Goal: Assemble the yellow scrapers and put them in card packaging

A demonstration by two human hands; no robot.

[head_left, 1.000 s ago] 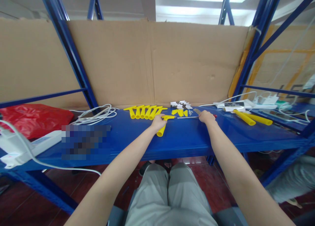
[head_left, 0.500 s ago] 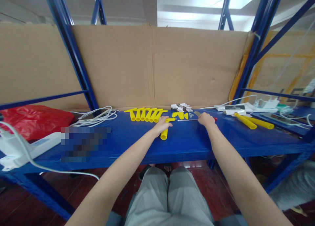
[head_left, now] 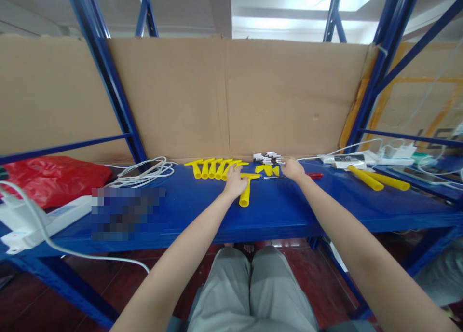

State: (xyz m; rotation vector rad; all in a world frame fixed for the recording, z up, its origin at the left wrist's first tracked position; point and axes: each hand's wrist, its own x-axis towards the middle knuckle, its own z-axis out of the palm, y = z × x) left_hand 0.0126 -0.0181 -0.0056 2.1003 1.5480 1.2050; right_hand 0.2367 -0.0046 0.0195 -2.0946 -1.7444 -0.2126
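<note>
My left hand [head_left: 236,181] is on the blue table, fingers apart, between a row of several yellow T-shaped pieces [head_left: 213,170] and a single yellow T-shaped piece [head_left: 245,192] lying to its right. My right hand [head_left: 293,169] reaches to the right end of a pile of white and black small parts [head_left: 269,157]; its fingertips are too small to make out. Small yellow pieces [head_left: 268,170] lie in front of the pile. A screwdriver with a red handle [head_left: 316,175] lies beside and partly behind my right hand.
Two yellow tubes [head_left: 365,178] lie at the right, near white boxes and a power strip. Coiled white cables [head_left: 148,172], a red plastic bag [head_left: 54,177] and a white power strip [head_left: 68,214] are at the left. A cardboard sheet [head_left: 231,95] stands behind the table.
My left hand has moved off the single yellow piece, to its left. My right hand has moved back and left, away from the screwdriver handle, towards the white and black parts.
</note>
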